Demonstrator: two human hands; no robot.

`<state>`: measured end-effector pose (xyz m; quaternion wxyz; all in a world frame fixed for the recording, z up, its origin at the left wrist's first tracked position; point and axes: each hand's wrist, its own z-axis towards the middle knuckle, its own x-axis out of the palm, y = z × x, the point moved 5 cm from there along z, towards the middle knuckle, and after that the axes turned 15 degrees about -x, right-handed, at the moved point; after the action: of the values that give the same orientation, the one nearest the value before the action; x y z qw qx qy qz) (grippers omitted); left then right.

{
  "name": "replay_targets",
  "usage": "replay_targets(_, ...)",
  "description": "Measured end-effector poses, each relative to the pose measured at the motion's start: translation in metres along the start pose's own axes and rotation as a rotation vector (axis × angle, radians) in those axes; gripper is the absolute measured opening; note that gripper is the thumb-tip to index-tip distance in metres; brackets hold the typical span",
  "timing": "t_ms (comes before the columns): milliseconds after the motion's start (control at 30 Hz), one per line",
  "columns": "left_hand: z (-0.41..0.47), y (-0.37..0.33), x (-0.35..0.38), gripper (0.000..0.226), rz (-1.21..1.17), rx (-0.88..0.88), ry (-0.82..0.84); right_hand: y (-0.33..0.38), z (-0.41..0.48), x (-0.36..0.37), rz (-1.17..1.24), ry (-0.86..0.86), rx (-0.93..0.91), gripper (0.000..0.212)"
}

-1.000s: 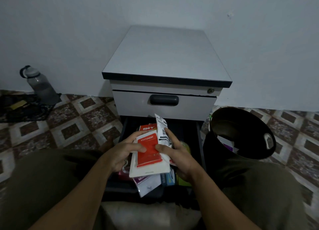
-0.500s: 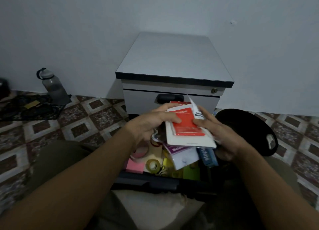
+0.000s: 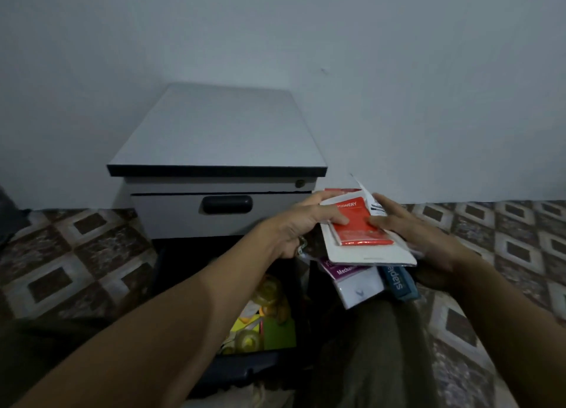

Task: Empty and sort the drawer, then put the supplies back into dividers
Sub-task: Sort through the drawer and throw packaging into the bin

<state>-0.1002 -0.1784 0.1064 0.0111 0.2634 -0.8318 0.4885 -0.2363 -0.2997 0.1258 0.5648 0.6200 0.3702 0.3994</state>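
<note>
Moved rightward off the open drawer [image 3: 242, 371], my stationery packet stack [image 3: 367, 250] sits pinched between left grip [image 3: 294, 227] and right grip [image 3: 422, 236].

packet stack [image 3: 367, 250] — lifted | carried right, off the drawer [image 3: 242, 367]

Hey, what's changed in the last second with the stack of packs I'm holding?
The left hand and right hand have carried the stack of stationery packs up and rightward, from above the open drawer to the right side of the cabinet. Both keep their grip. The drawer stays open with tape rolls inside; the upper drawer stays shut.
</note>
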Motion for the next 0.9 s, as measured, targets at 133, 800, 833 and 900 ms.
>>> replay_targets(133, 0.037, -0.002, 0.020, 0.058, 0.029, 0.023, 0.036, -0.003, -0.004, -0.034, -0.037, -0.077, -0.001, 0.072)
replay_targets(800, 0.247, 0.036, -0.001, 0.047, 0.039, -0.184, -0.078, -0.155, 0.113, -0.157, 0.103, -0.243, 0.158, 0.072)
replay_targets(833, 0.256, 0.036, -0.007, 0.049, 0.044, -0.189, -0.088, -0.162, 0.121, -0.160, 0.103, -0.258, 0.152, 0.070)
replay_targets(900, 0.273, 0.038, -0.015, 0.053, 0.055, -0.214, -0.105, -0.178, 0.135, -0.165, 0.102, -0.289, 0.147, 0.068)
